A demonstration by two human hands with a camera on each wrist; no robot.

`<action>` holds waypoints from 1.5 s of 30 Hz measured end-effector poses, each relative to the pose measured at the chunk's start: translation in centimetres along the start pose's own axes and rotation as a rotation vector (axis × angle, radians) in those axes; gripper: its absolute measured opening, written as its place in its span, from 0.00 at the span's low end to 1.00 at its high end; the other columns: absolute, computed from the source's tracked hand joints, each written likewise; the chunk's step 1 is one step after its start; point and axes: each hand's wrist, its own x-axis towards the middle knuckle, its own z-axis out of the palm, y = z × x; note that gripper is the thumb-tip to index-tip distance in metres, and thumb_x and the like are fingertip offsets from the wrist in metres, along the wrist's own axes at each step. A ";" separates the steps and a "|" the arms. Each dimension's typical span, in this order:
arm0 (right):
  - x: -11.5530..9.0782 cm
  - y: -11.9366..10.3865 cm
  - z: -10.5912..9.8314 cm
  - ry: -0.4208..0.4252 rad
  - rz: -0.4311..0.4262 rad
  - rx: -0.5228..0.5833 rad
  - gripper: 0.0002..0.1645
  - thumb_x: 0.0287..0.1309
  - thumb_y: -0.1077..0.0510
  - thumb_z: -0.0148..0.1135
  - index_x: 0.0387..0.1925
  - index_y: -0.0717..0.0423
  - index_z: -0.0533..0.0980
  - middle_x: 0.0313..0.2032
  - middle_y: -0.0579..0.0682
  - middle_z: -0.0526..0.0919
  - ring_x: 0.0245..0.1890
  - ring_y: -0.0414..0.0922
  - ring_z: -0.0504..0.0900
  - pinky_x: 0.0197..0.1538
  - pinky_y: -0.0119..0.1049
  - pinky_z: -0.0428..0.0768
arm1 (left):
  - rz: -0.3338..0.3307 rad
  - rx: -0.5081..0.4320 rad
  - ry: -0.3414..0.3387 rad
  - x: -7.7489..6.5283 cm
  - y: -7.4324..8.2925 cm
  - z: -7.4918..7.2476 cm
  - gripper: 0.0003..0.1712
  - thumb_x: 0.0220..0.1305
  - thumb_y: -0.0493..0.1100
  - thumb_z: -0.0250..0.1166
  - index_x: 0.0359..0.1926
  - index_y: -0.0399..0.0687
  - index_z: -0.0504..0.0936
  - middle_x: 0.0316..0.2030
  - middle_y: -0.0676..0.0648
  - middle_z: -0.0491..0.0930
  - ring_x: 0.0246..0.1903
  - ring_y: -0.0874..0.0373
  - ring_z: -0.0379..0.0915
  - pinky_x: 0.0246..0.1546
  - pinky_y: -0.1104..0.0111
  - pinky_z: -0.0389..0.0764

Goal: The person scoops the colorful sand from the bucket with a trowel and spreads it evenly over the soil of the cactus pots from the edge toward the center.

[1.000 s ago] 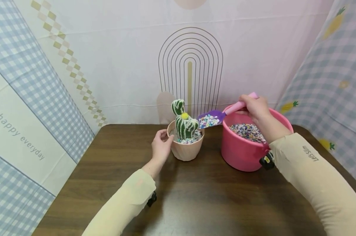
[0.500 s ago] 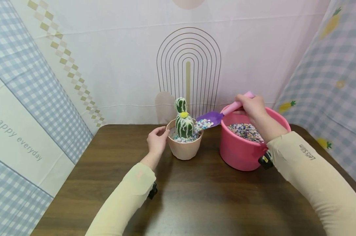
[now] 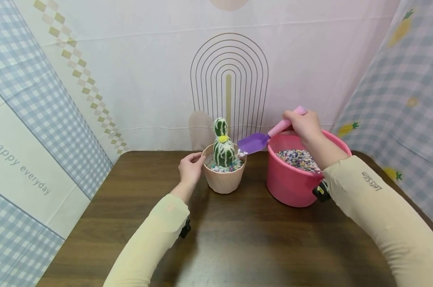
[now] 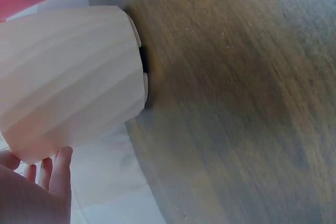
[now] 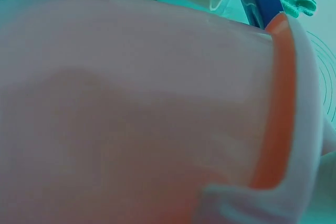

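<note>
A beige flower pot [image 3: 223,181] stands on the table, holding a green knitted cactus [image 3: 223,154] with a yellow flower and colourful pebbles [image 3: 223,169] round its base. My left hand [image 3: 190,170] pinches the pot's left rim between thumb and fingers. The left wrist view shows the pot's ribbed side [image 4: 73,72] with the fingertips at its rim. My right hand [image 3: 305,124] grips the pink handle of a small shovel [image 3: 253,143]. Its purple blade tilts down over the pot's right rim, a few white pebbles at its tip.
A pink bucket [image 3: 292,185] of mixed pebbles [image 3: 300,159] stands right of the pot, under my right forearm. Its wall fills most of the right wrist view. Behind the brown table [image 3: 238,239] hangs a printed cloth [image 3: 148,79].
The shovel's blade has tipped down towards the pot, and most of its pebbles have slid off. The cactus has turned and stands straighter. My left thumb has moved from inside the pot to its rim.
</note>
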 end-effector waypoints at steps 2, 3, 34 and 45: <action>-0.1 -0.1 0.0 0.007 -0.003 -0.028 0.12 0.62 0.53 0.62 0.40 0.55 0.71 0.25 0.37 0.76 0.25 0.30 0.78 0.33 0.21 0.79 | -0.006 -0.008 -0.006 0.1 0.0 0.0 0.16 0.71 0.40 0.67 0.55 0.36 0.88 0.51 0.35 0.88 0.51 0.45 0.85 0.51 0.63 0.88; -0.1 -0.1 0.0 0.006 -0.002 -0.022 0.11 0.62 0.54 0.62 0.40 0.55 0.71 0.25 0.37 0.77 0.24 0.30 0.79 0.32 0.21 0.80 | -0.010 -0.015 -0.010 0.1 0.0 -0.1 0.16 0.71 0.40 0.68 0.55 0.36 0.88 0.51 0.35 0.88 0.50 0.46 0.86 0.50 0.63 0.88; 0.1 0.4 -4.1 -0.039 0.060 0.355 0.08 0.67 0.59 0.62 0.32 0.55 0.73 0.16 0.40 0.82 0.17 0.34 0.85 0.27 0.25 0.85 | 0.080 -0.105 -0.196 -3.8 1.4 -3.2 0.19 0.74 0.42 0.64 0.56 0.31 0.85 0.50 0.31 0.86 0.44 0.47 0.86 0.42 0.64 0.91; 0.5 0.5 -8.0 0.061 0.094 0.514 0.12 0.67 0.61 0.62 0.43 0.59 0.66 0.18 0.43 0.80 0.17 0.38 0.86 0.25 0.31 0.87 | 0.144 -0.125 -0.448 -6.8 4.2 -0.8 0.20 0.75 0.40 0.63 0.60 0.30 0.83 0.51 0.30 0.86 0.47 0.42 0.87 0.44 0.61 0.91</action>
